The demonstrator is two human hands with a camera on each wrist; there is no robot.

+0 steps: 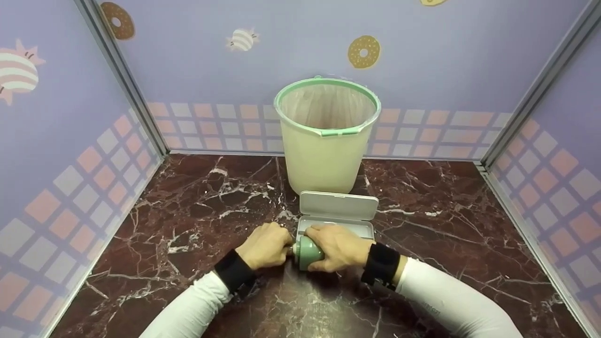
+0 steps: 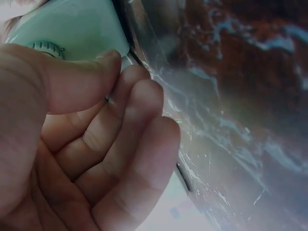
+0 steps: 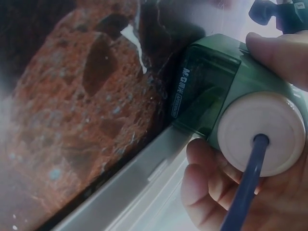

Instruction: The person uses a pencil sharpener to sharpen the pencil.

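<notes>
My right hand [image 1: 340,245] grips a green pencil sharpener [image 1: 308,254] held on its side, thumb and fingers around its body. In the right wrist view a dark blue pencil [image 3: 246,190] runs into the hole of the sharpener's cream round face [image 3: 240,130]. At the sharpener's left end, my left hand [image 1: 265,245] has its fingers curled at a short shaft, seemingly the crank. The left wrist view shows thumb and forefinger pinched together beside a ridged dial [image 2: 47,47]; the crank itself is mostly hidden. Just behind the right hand lies an open grey pencil case [image 1: 338,224], partly covered.
The case's raised lid [image 1: 338,205] leans back close to a pale green waste bin [image 1: 324,162] with a clear liner. A dark red marbled tabletop [image 1: 211,188] lies under everything. Patterned panels [image 1: 211,70] enclose it at the back and both sides.
</notes>
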